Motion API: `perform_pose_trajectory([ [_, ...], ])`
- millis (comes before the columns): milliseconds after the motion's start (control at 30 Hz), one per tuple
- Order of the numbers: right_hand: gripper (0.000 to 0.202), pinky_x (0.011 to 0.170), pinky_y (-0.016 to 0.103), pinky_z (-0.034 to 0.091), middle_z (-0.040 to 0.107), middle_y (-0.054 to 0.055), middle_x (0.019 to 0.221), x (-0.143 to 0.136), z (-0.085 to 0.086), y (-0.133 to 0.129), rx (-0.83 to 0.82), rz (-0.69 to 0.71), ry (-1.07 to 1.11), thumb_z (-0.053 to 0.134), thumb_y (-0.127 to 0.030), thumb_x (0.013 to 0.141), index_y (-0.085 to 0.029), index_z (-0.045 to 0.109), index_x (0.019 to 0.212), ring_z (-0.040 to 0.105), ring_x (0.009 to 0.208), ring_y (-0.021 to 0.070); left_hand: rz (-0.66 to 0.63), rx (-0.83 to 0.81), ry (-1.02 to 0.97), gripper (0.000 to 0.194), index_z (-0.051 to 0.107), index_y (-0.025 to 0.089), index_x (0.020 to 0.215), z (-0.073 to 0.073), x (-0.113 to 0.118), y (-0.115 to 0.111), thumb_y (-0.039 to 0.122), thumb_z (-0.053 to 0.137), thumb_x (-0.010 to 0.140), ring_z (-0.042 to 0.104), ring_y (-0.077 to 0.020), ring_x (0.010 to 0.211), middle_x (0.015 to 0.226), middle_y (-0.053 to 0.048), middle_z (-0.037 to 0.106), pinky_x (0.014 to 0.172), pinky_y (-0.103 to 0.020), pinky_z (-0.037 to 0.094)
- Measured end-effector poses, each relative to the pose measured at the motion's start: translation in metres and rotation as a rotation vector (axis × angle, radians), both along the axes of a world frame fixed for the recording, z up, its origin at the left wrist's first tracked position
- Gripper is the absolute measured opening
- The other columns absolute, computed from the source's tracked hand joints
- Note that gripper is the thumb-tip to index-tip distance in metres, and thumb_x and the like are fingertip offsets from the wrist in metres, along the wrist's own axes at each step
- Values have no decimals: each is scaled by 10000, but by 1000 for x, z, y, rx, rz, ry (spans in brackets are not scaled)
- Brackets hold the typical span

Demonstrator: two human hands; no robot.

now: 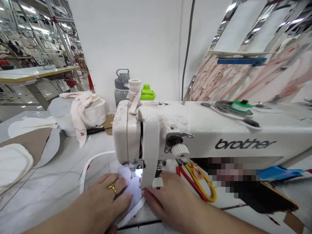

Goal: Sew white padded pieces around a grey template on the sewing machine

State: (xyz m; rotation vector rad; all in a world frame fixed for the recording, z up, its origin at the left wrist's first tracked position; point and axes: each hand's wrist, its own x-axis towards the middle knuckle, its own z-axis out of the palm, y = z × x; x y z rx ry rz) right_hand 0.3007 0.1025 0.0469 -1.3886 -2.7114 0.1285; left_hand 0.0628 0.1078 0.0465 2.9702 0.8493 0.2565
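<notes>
A white Brother sewing machine [195, 130] stands in front of me, its needle and presser foot [133, 167] lit by a small lamp. A piece of white fabric [97, 165] with a curved white edge strip lies under the foot. My left hand [109, 196], wearing a gold ring, presses flat on the fabric just left of the needle. My right hand [165, 198] lies flat on the fabric's edge just right of the foot, fingertips near the white strip. Neither hand grips anything.
Red-handled and yellow-handled scissors [200, 185] lie under the machine arm right of my right hand. A white bucket [95, 113] draped with printed cloth, a grey bottle [121, 86] and a green-capped bottle [147, 92] stand behind. Cut white and brown pieces [29, 143] lie left.
</notes>
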Motion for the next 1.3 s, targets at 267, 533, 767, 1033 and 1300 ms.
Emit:
perform_pose_trajectory([
  [267, 286, 691, 373, 498, 728, 105, 890, -1, 4, 1, -52, 1, -42, 450, -254, 990, -171, 705, 892, 683, 812, 278, 2, 35, -60, 593, 586, 224, 1099, 5, 0, 2, 100, 516, 523, 581, -266, 1069, 1145, -63, 647, 1023, -415, 456],
  [533, 265, 649, 339, 480, 712, 95, 803, -1, 3, -1, -11, 5, -36, 499, -269, 976, -181, 696, 822, 673, 749, 253, -3, 30, -95, 457, 600, 234, 923, 13, 1, 8, 112, 478, 500, 648, -231, 914, 1035, -41, 696, 844, -348, 547],
  [767, 259, 652, 329, 476, 717, 94, 822, -1, 5, -2, -22, 25, -3, 490, -253, 974, -174, 693, 834, 672, 766, 244, -17, 138, -154, 574, 593, 248, 1118, 19, -2, 9, 38, 396, 621, 708, -229, 887, 1020, -43, 732, 794, -361, 577],
  [1033, 315, 698, 350, 499, 722, 91, 883, -2, 7, 0, -69, 61, -40, 442, -249, 995, -172, 721, 869, 676, 815, 249, -42, 84, -205, 550, 606, 267, 1148, 18, -5, 20, 23, 385, 708, 692, -196, 893, 1041, -26, 735, 781, -296, 573],
  [1300, 303, 706, 346, 503, 730, 80, 894, 0, 8, -2, -89, 80, -53, 455, -252, 993, -178, 731, 894, 677, 824, 246, -80, 144, -118, 494, 627, 243, 1070, 6, -14, 30, 39, 398, 682, 700, -200, 1012, 1137, -50, 739, 874, -312, 577],
])
